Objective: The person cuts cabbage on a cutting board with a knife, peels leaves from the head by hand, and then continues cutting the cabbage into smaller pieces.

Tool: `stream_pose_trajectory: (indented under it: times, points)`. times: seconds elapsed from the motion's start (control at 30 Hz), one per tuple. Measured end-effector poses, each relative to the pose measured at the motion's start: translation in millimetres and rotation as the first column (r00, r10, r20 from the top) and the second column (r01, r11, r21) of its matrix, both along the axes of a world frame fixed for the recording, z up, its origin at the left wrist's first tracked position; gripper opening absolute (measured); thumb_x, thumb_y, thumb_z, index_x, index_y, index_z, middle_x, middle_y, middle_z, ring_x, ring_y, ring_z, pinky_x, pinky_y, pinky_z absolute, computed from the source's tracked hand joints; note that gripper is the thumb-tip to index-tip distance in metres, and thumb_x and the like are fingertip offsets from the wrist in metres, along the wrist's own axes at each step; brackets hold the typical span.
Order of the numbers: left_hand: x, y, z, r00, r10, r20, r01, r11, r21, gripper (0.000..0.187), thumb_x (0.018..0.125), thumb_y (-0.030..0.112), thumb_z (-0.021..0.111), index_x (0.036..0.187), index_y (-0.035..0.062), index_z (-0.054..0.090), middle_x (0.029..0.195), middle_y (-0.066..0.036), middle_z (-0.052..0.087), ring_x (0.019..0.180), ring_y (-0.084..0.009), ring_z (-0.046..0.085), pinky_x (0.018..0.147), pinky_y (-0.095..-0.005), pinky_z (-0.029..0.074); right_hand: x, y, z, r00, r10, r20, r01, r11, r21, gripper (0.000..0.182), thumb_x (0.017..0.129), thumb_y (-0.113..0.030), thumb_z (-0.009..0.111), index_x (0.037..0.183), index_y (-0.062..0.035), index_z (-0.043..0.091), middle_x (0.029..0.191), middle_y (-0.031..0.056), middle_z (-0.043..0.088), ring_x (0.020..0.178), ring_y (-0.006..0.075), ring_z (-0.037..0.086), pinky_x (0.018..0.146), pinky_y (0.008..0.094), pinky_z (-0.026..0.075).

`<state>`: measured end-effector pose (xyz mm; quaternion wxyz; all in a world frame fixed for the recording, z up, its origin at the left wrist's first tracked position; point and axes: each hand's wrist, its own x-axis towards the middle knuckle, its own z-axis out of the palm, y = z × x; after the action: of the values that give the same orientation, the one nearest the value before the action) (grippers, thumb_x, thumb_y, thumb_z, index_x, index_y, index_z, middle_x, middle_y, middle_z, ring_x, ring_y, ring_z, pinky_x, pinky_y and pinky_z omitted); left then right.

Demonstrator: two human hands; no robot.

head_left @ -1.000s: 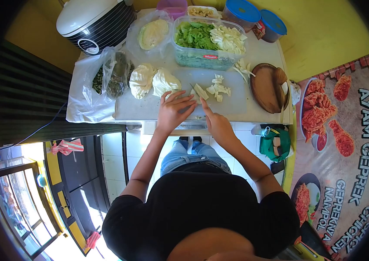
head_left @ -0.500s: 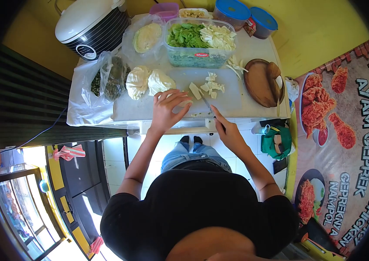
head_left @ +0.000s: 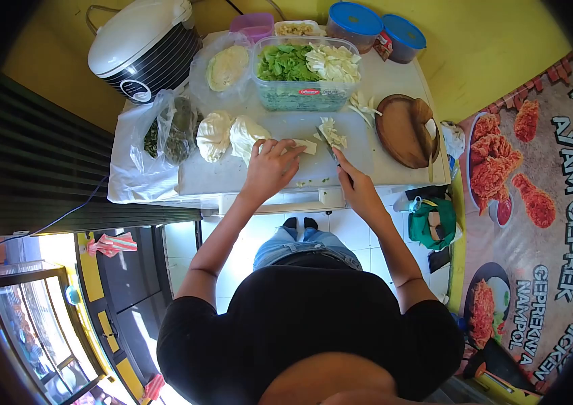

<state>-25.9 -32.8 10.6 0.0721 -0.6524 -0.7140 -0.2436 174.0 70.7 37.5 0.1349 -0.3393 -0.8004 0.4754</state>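
My right hand (head_left: 356, 182) is closed around the handle of a knife (head_left: 331, 150). Its blade points away from me, touching or very close to a small pile of cut cabbage (head_left: 334, 132) on the pale cutting board (head_left: 361, 165). To the left, my left hand (head_left: 274, 165) has its fingers bent over a flat cabbage piece (head_left: 307, 146), gripping its left end. The fingertips partly hide that piece. Just beyond my left hand sit two larger pale cabbage chunks (head_left: 214, 137), side by side.
Behind the board stands a clear container (head_left: 307, 98) of shredded greens and cabbage. A wooden mortar (head_left: 398, 138) with a pestle is on the right. Plastic bags (head_left: 172, 128) and a rice cooker (head_left: 141, 50) occupy the left. Blue-lidded tubs (head_left: 356, 19) stand at the back.
The knife has moved away from the cabbage piece to the cut pile, which looks more gathered. My left hand has shifted right onto the piece, which now lies more sideways.
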Motion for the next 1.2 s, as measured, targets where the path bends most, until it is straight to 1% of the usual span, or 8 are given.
stream_pose_trajectory:
  times: [0.33, 0.4, 0.5, 0.83, 0.93, 1.0, 1.13, 1.2]
  points:
    - [35.2, 1.5, -8.4, 0.925, 0.255, 0.283, -0.282, 0.958, 0.057, 0.029, 0.084, 0.022, 0.065, 0.111, 0.0147, 0.069, 0.107, 0.0, 0.06, 0.095, -0.0217, 0.055, 0.089, -0.04, 0.036, -11.9, -14.0, -15.3, 0.996, 0.082, -0.033, -0.081, 0.997, 0.015, 0.049, 0.098, -0.009, 0.048, 0.145, -0.0155, 0.038, 0.074, 0.0183, 0.055, 0.063, 0.0197, 0.051, 0.066, 0.0292, 0.045]
    - [29.7, -2.8, -10.6, 0.911, 0.266, 0.316, -0.301, 0.951, 0.066, 0.029, 0.084, 0.022, 0.065, 0.111, 0.0142, 0.069, 0.109, 0.002, 0.064, 0.096, -0.0205, 0.055, 0.089, -0.0391, 0.036, -12.6, -17.2, -22.0, 0.994, 0.108, 0.026, -0.111, 0.977, 0.18, 0.056, 0.095, -0.01, 0.048, 0.147, -0.0156, 0.03, 0.069, 0.0251, 0.06, 0.062, 0.0411, 0.061, 0.062, 0.0456, 0.048]
    - [24.5, -9.0, -6.4, 0.935, 0.215, 0.282, -0.24, 0.969, 0.059, 0.029, 0.084, 0.021, 0.066, 0.112, 0.0144, 0.069, 0.111, 0.004, 0.066, 0.098, -0.0189, 0.055, 0.09, -0.038, 0.035, -15.7, -22.9, -30.3, 0.995, 0.101, 0.027, -0.104, 0.947, 0.303, 0.057, 0.094, -0.009, 0.048, 0.148, -0.014, 0.029, 0.067, 0.0259, 0.059, 0.061, 0.0425, 0.06, 0.059, 0.0494, 0.047]
    - [21.7, -12.6, -13.1, 0.955, 0.204, 0.216, -0.224, 0.972, 0.072, 0.032, 0.087, 0.025, 0.064, 0.117, 0.016, 0.067, 0.117, 0.005, 0.062, 0.103, -0.0185, 0.052, 0.094, -0.0384, 0.032, -0.1, -24.5, -23.3, 0.995, 0.093, 0.044, -0.102, 0.95, 0.296, 0.055, 0.094, -0.008, 0.049, 0.146, -0.0142, 0.033, 0.07, 0.0266, 0.06, 0.063, 0.0422, 0.061, 0.062, 0.0471, 0.049]
    - [23.1, -13.5, -14.5, 0.946, 0.21, 0.245, -0.235, 0.969, 0.076, 0.031, 0.087, 0.025, 0.064, 0.116, 0.016, 0.067, 0.116, 0.005, 0.063, 0.103, -0.018, 0.052, 0.094, -0.038, 0.032, 10.5, -22.2, -7.5, 0.993, 0.092, 0.075, -0.103, 0.982, 0.158, 0.052, 0.095, -0.008, 0.049, 0.145, -0.0147, 0.037, 0.068, 0.0249, 0.058, 0.059, 0.035, 0.061, 0.063, 0.0396, 0.049]
    - [21.3, -14.5, -17.0, 0.945, 0.189, 0.266, -0.219, 0.971, 0.09, 0.03, 0.087, 0.025, 0.064, 0.115, 0.0153, 0.068, 0.115, 0.006, 0.064, 0.102, -0.0173, 0.053, 0.095, -0.0373, 0.032, 9.3, -13.8, -1.8, 0.994, 0.085, 0.074, -0.081, 0.995, -0.051, 0.049, 0.097, -0.008, 0.048, 0.145, -0.0166, 0.039, 0.072, 0.0143, 0.057, 0.064, 0.015, 0.051, 0.065, 0.0288, 0.045]
    - [21.8, -15.8, -17.2, 0.949, 0.163, 0.27, -0.203, 0.971, 0.124, 0.029, 0.087, 0.022, 0.064, 0.115, 0.0154, 0.069, 0.114, 0.005, 0.066, 0.1, -0.017, 0.054, 0.095, -0.0354, 0.031, -3.1, -10.5, 0.1, 0.996, 0.086, 0.009, -0.085, 0.993, -0.081, 0.049, 0.097, -0.008, 0.048, 0.145, -0.0163, 0.039, 0.073, 0.0089, 0.054, 0.068, 0.0129, 0.046, 0.068, 0.0258, 0.044]
    - [23.2, -14.7, -17.4, 0.935, 0.214, 0.282, -0.263, 0.954, 0.148, 0.027, 0.087, 0.02, 0.064, 0.113, 0.0153, 0.07, 0.113, 0.005, 0.066, 0.099, -0.0167, 0.054, 0.094, -0.0352, 0.032, -7.7, -11.0, -8.6, 0.986, 0.15, -0.065, -0.151, 0.989, 0.002, 0.05, 0.096, -0.01, 0.047, 0.145, -0.0176, 0.038, 0.067, 0.0204, 0.055, 0.057, 0.024, 0.054, 0.062, 0.0324, 0.046]
